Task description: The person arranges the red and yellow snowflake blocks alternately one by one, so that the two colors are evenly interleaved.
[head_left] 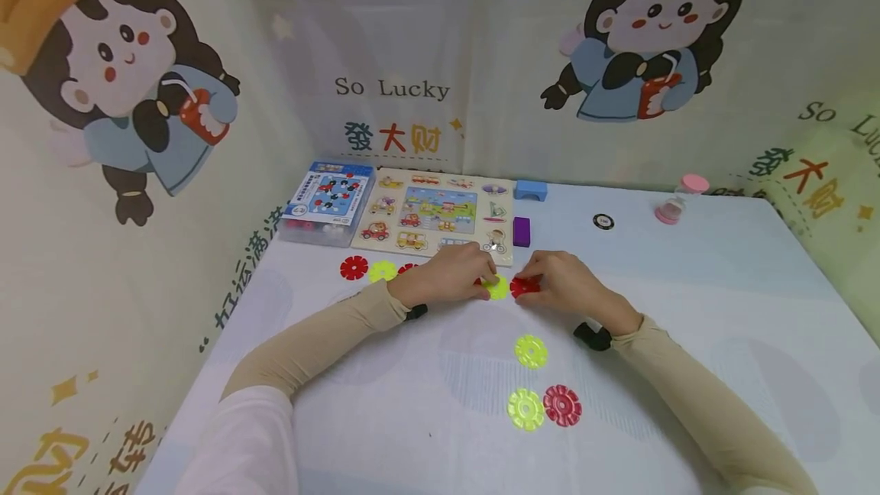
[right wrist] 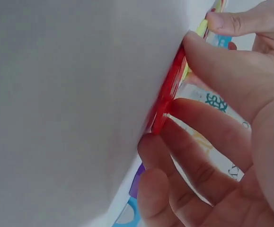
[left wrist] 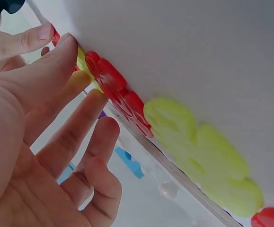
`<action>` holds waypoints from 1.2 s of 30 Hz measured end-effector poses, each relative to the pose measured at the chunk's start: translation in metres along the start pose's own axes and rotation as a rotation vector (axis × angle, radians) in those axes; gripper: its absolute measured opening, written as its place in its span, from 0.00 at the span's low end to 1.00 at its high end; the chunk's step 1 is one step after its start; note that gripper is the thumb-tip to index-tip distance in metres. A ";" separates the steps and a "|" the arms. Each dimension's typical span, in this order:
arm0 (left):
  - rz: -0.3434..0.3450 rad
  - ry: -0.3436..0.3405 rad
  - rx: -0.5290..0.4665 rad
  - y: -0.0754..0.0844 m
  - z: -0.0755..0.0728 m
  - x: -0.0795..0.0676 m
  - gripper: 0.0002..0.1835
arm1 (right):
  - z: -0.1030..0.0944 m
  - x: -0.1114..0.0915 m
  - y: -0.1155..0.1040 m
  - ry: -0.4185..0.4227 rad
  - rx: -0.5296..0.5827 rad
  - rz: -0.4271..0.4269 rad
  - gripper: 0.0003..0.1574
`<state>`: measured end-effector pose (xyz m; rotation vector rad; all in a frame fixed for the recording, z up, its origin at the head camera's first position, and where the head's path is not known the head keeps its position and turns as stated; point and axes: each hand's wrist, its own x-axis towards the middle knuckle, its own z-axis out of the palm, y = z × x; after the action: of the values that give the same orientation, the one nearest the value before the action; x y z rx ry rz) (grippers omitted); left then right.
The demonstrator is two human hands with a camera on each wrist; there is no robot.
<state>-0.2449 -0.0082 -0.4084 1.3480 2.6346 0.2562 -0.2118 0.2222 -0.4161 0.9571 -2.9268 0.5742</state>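
My left hand [head_left: 450,275] pinches a yellow-green interlocking plastic disc [head_left: 498,288] lying flat on the table, thumb and fingertips at its edge. Just right of it, my right hand [head_left: 567,281] grips a red interlocking disc [right wrist: 169,92] between thumb and fingers. In the head view the two discs lie side by side. Leftward runs a row of alternating discs: a red one [head_left: 354,267], a yellow-green one [head_left: 383,272] and another red one [head_left: 407,268] partly behind my left wrist. My left forearm and hand cover part of this row.
Nearer me lie two yellow-green discs [head_left: 532,351] and a red disc [head_left: 562,406]. Behind the row are a boxed molecule set [head_left: 326,201], a wooden puzzle board [head_left: 438,210], a purple block [head_left: 522,232] and a blue block [head_left: 531,190]. Farther right are a round chip [head_left: 603,221] and a pink-capped hourglass [head_left: 681,199].
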 end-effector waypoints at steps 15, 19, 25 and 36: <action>0.020 0.026 -0.009 -0.003 0.002 0.004 0.17 | -0.002 -0.004 -0.006 -0.016 0.036 0.081 0.28; 0.050 0.044 0.016 0.000 0.001 0.008 0.18 | -0.005 -0.020 -0.016 -0.043 0.052 0.099 0.30; 0.081 0.057 0.033 0.011 0.001 0.022 0.20 | -0.007 -0.058 -0.047 -0.226 0.059 -0.015 0.27; 0.087 -0.015 0.006 0.028 0.009 0.042 0.19 | 0.002 -0.077 -0.057 -0.220 0.000 -0.021 0.28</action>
<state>-0.2455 0.0429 -0.4134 1.4630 2.5699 0.2486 -0.1163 0.2225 -0.4076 1.1171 -3.1020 0.4981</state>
